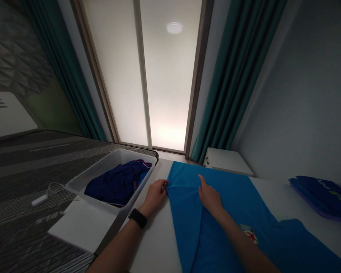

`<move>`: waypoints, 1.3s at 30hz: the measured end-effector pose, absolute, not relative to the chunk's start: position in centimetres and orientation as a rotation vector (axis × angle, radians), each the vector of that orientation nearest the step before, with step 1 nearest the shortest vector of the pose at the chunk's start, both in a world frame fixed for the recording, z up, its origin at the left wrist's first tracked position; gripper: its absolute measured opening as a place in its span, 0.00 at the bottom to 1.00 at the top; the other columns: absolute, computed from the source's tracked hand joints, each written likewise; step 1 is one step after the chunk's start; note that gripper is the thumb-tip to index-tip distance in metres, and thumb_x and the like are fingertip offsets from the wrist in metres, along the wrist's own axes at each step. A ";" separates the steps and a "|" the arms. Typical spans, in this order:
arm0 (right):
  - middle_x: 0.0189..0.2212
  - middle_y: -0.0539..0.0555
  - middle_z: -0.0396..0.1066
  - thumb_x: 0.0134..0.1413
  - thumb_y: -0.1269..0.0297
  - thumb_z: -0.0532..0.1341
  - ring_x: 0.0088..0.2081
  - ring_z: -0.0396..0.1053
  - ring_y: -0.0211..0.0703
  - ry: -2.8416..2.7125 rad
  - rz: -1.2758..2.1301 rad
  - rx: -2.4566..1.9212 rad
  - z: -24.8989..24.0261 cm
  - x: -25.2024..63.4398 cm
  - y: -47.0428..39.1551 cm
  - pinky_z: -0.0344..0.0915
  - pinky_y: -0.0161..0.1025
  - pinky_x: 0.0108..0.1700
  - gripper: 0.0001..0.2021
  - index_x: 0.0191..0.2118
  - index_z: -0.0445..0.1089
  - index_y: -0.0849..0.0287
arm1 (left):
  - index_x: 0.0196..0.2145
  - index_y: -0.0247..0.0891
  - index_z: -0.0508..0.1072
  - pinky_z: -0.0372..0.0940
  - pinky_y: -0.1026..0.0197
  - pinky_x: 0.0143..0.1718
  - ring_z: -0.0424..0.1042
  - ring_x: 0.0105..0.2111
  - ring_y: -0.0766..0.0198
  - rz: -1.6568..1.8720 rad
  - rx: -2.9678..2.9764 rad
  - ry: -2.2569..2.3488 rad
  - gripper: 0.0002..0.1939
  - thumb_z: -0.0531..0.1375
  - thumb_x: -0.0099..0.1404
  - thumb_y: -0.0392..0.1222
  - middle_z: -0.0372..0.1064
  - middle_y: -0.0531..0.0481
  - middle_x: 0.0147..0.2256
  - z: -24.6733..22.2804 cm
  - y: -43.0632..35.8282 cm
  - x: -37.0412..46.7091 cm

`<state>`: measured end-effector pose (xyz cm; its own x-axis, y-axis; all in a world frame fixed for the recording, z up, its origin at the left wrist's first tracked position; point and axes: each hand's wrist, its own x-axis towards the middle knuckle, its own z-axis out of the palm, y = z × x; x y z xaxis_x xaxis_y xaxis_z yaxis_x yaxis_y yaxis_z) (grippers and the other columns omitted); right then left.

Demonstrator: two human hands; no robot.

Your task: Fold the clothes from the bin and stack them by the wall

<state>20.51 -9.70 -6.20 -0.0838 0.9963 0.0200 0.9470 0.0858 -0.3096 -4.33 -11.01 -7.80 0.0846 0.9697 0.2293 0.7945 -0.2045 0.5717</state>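
The blue shirt (pixel 213 244) looks like smooth, matt cloth, the worktop (pixel 152 239) likewise smooth and matt, the tub (pixel 85 179) translucent plastic, the curtain (pixel 229 87) matt fabric, and the door panel (pixel 170 83) smooth, milky and glossy.

home bedroom | probable bed (pixel 14 167), dimly lit | teal curtains (pixel 238 76) | frosted door (pixel 170 83)

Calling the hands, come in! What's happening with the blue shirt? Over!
Left grip pinching blue shirt at its edge; right grip touching it. Shirt looks partly folded. Plastic bin at left, seemingly out of the way.
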 end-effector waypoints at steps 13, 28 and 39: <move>0.38 0.56 0.74 0.68 0.67 0.47 0.33 0.71 0.41 -2.107 0.228 -1.918 -6.9 21.2 -11.8 0.56 0.33 0.27 0.25 0.68 0.46 0.57 | 0.37 0.39 0.75 0.57 0.53 0.45 0.67 0.46 0.52 0.633 2.168 2.007 0.09 0.55 0.65 0.35 0.70 0.45 0.41 -7.0 -11.7 -3.9; 0.48 0.63 0.68 0.64 0.69 0.49 0.50 0.64 0.52 -2.299 0.079 -1.814 -5.0 20.2 -8.3 0.59 0.44 0.47 0.16 0.51 0.69 0.60 | 0.37 0.39 0.76 0.57 0.53 0.45 0.66 0.46 0.53 0.593 2.188 2.046 0.11 0.53 0.70 0.41 0.71 0.45 0.41 -6.8 -11.7 -3.8; 0.44 0.59 0.69 0.62 0.63 0.55 0.49 0.63 0.52 -2.412 0.123 -1.641 -5.7 14.7 -4.9 0.56 0.45 0.48 0.09 0.42 0.71 0.59 | 0.38 0.40 0.75 0.56 0.53 0.46 0.66 0.47 0.53 0.586 2.185 2.050 0.07 0.57 0.67 0.42 0.70 0.46 0.41 -6.9 -11.7 -3.8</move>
